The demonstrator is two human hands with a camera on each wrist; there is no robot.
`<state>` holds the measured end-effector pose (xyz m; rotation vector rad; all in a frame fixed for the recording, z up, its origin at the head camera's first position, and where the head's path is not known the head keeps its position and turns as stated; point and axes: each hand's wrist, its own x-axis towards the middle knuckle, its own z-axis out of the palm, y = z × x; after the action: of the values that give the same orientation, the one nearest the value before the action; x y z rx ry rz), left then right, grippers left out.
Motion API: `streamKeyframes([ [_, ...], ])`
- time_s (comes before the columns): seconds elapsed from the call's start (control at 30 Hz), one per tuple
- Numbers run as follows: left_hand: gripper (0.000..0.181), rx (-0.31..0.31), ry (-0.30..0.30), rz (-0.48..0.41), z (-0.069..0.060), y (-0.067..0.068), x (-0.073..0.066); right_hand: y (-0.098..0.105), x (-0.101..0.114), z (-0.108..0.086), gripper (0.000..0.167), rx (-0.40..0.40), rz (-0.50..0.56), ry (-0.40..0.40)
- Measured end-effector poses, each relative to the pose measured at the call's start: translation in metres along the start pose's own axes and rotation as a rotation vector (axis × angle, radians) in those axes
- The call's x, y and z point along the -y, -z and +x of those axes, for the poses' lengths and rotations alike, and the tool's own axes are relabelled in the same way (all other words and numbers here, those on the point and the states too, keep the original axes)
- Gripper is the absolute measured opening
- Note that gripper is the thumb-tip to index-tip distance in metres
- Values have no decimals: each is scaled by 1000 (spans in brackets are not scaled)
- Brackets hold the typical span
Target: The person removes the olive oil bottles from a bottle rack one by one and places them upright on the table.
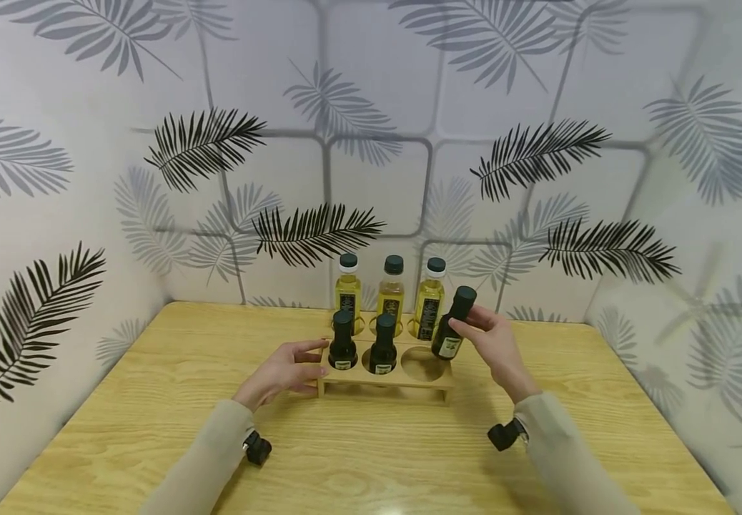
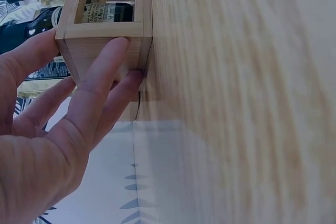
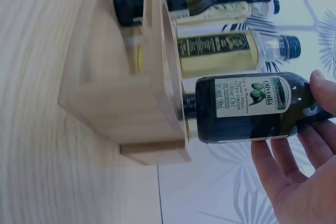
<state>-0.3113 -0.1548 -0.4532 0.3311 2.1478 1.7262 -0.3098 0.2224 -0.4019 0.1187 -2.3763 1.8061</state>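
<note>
My right hand (image 1: 493, 343) grips a dark olive oil bottle (image 3: 247, 106) by its upper part, thumb on one side and fingers on the other. The bottle tilts above the rack's right end, beside the vacant front-right hole (image 1: 424, 365). My left hand (image 1: 284, 373) touches the left end of the two-tier wooden bottle rack (image 1: 384, 392), its fairly straight fingers (image 2: 100, 72) against the end panel. Two more dark bottles, one at left (image 1: 342, 343) and one in the middle (image 1: 383, 347), stand in the front row.
Behind, in the raised back row, stand three clear bottles of yellow oil: left (image 1: 348, 290), middle (image 1: 391, 290) and right (image 1: 430, 300). The rack sits on a wood-grain table (image 1: 371, 450), near a leaf-patterned wall (image 1: 384, 179).
</note>
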Motion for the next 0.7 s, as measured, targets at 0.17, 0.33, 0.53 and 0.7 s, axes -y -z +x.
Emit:
streamKeyframes([
  [0.17,67,1,13,-17,-1,-2,1,10,-1,4,49,19,-27,3],
  [0.33,66,-9,12,-20,0,-2,0,19,0,10,54,21,-68,-5],
  [0.53,66,-3,12,-11,0,-2,-2,28,0,17,55,21,-96,-16],
  [0.7,65,3,10,-5,0,-2,-1,33,-5,22,56,22,-106,-23],
])
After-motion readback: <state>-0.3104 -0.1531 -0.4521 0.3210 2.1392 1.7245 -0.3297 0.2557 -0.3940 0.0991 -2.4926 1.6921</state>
